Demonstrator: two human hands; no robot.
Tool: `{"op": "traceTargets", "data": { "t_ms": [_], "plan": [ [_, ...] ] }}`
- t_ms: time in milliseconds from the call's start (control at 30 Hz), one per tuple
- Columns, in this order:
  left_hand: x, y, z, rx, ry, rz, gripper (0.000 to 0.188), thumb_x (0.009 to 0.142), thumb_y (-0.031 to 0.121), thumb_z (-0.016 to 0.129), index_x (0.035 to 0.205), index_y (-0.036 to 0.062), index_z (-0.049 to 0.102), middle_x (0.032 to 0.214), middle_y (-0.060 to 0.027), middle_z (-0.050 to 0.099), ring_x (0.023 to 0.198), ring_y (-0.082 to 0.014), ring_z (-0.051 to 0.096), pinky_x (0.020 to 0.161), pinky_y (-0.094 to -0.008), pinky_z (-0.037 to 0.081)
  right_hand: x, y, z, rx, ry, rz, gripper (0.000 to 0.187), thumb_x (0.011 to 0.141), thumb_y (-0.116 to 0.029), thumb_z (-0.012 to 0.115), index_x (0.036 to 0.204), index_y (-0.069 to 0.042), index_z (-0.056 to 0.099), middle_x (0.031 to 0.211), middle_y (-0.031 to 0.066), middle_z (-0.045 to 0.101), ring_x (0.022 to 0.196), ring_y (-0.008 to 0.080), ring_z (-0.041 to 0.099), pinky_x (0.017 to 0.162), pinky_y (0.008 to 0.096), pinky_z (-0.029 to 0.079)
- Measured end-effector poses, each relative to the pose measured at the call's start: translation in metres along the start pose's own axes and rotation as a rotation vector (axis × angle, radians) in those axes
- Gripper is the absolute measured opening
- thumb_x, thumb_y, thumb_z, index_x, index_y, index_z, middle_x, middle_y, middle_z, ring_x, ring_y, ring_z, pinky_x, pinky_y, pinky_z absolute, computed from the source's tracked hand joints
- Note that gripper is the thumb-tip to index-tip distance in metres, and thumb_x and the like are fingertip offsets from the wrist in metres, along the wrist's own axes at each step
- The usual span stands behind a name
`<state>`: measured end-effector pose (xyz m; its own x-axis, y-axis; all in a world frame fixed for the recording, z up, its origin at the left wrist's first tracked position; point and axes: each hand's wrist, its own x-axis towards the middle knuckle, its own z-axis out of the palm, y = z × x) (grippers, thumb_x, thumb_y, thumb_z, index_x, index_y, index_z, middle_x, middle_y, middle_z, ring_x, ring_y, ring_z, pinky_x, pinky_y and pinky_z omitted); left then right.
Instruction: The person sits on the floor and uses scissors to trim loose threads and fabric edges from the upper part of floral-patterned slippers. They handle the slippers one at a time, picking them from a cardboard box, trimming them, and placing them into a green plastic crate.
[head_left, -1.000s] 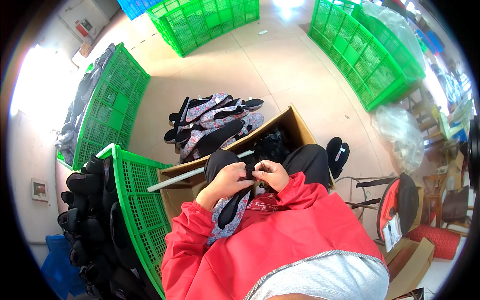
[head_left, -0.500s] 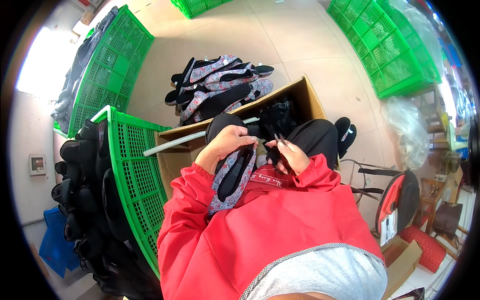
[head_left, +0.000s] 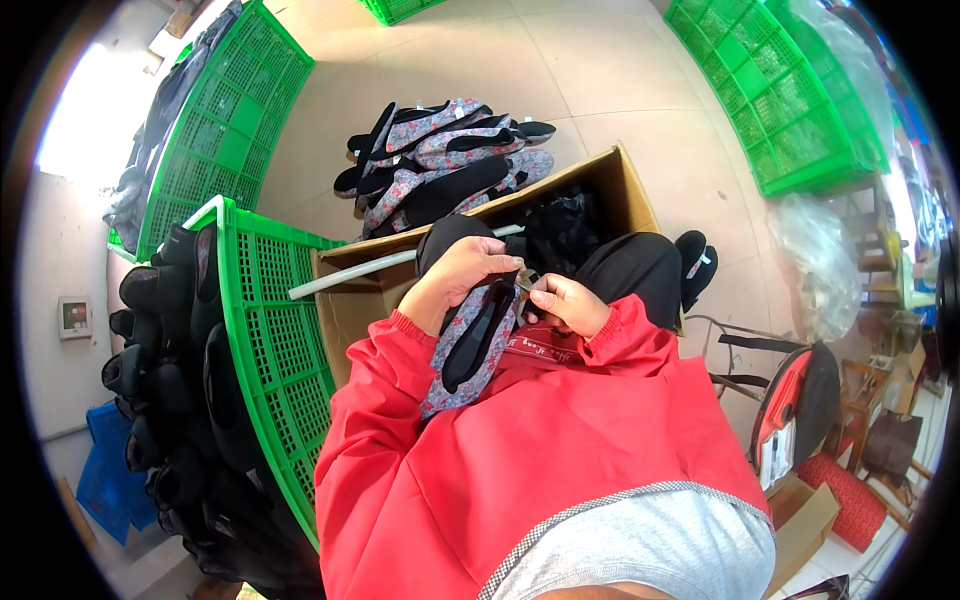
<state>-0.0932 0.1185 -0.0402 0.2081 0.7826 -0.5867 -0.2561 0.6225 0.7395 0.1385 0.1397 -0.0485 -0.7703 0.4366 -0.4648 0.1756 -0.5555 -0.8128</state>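
A floral fabric shoe (head_left: pixel 449 365) with a black inside hangs over my lap. My left hand (head_left: pixel 468 270) pinches its upper end between thumb and fingers. Close against it, my right hand (head_left: pixel 570 303) is closed on small metal snips (head_left: pixel 527 279), whose blades point at the held end of the shoe. The exact spot where blades and fabric meet is too small to make out. Beyond my knees stands an open cardboard box (head_left: pixel 640 195) with black material (head_left: pixel 560 235) inside and a pale rod (head_left: pixel 350 278) across it.
Floral shoes lie in a pile (head_left: pixel 440 150) on the floor past the box. Black shoes fill the space by a green crate (head_left: pixel 270 330) at my left. More green crates (head_left: pixel 225 130) stand farther off. A black pair (head_left: pixel 695 268) and a round-backed chair (head_left: pixel 800 410) are at right.
My right hand has moved left and up with the snips, bringing the blades to the shoe's end beside my left hand. The shoe has shifted slightly.
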Motion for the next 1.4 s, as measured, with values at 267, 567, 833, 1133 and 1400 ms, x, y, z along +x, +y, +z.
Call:
{"op": "traceTargets", "data": {
  "t_ms": [267,567,833,1133,1400],
  "plan": [
    [-0.007,0.009,0.01,0.062,0.038,0.01,0.019,0.088,0.006,0.07,0.071,0.0051,0.061,0.07,0.0,0.06,0.063,-0.0082,0.057,0.057,-0.0261,0.046,0.012,-0.015,0.001,-0.044,-0.031,0.014,0.02,0.098,-0.029,0.06,0.096,-0.008,0.06,0.078,0.0008,0.065,0.056,0.0049,0.042,0.05,0.0216,0.034],
    [0.009,-0.009,0.001,0.134,0.05,0.011,0.024,0.085,0.014,0.072,0.067,0.0028,0.061,0.064,0.0027,0.052,0.059,-0.0056,0.045,0.053,-0.0266,0.035,0.021,-0.02,-0.007,-0.051,-0.076,0.131,0.017,0.098,-0.028,0.059,0.097,-0.012,0.061,0.077,-0.0003,0.063,0.05,0.0031,0.036,0.044,0.02,0.026],
    [0.009,-0.008,0.004,0.19,0.067,0.043,0.027,0.084,0.013,0.073,0.063,0.0024,0.058,0.062,0.0032,0.048,0.058,-0.0056,0.041,0.053,-0.0282,0.034,0.023,-0.021,-0.014,0.017,-0.125,0.194,0.017,0.098,-0.029,0.06,0.099,-0.012,0.06,0.076,-0.0001,0.061,0.049,0.0028,0.032,0.043,0.0204,0.022],
    [0.013,-0.01,0.003,0.2,0.067,0.031,0.026,0.083,0.014,0.073,0.064,0.0016,0.061,0.062,0.0027,0.05,0.059,-0.0059,0.042,0.053,-0.0276,0.035,0.024,-0.016,-0.017,0.069,-0.128,0.213,0.017,0.097,-0.029,0.06,0.098,-0.012,0.06,0.074,-0.0006,0.059,0.047,0.0029,0.031,0.042,0.0207,0.019],
    [0.009,-0.005,0.009,0.203,0.086,0.002,0.026,0.083,0.013,0.073,0.063,0.0021,0.06,0.062,0.0025,0.049,0.058,-0.0059,0.042,0.053,-0.0277,0.035,0.025,-0.014,-0.019,0.05,-0.112,0.21,0.018,0.096,-0.03,0.062,0.097,-0.013,0.062,0.073,-0.0008,0.059,0.046,0.0032,0.031,0.042,0.021,0.019]
  ]
}}
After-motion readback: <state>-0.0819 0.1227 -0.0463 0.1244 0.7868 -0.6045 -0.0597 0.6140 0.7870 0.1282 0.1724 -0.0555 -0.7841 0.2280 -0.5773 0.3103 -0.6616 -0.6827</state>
